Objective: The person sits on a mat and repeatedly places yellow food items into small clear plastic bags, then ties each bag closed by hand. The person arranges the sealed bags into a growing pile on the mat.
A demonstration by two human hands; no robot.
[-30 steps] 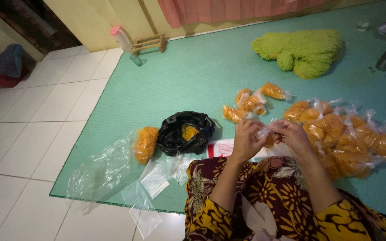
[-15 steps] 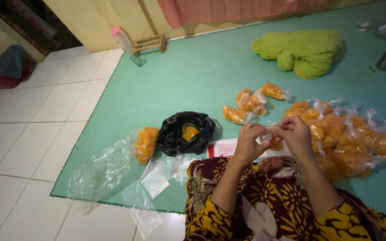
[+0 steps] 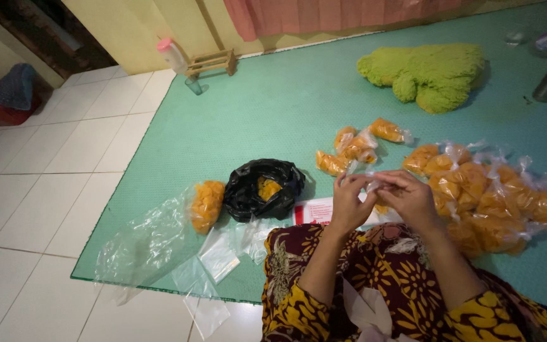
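The neck of a small clear bag [image 3: 375, 190] of orange snacks is pinched between the left hand [image 3: 349, 204] and the right hand [image 3: 409, 199], both closed on the plastic just above the lap; the bag's body is largely hidden behind the fingers; the step in hand appears to be the twisting or knotting of its top; a firm pull would be needed to finish the knot. A heap of tied bags [image 3: 495, 196] lies to the right on the green mat [image 3: 273, 107]; a black bag [image 3: 264, 189] with loose snacks sits to the left.
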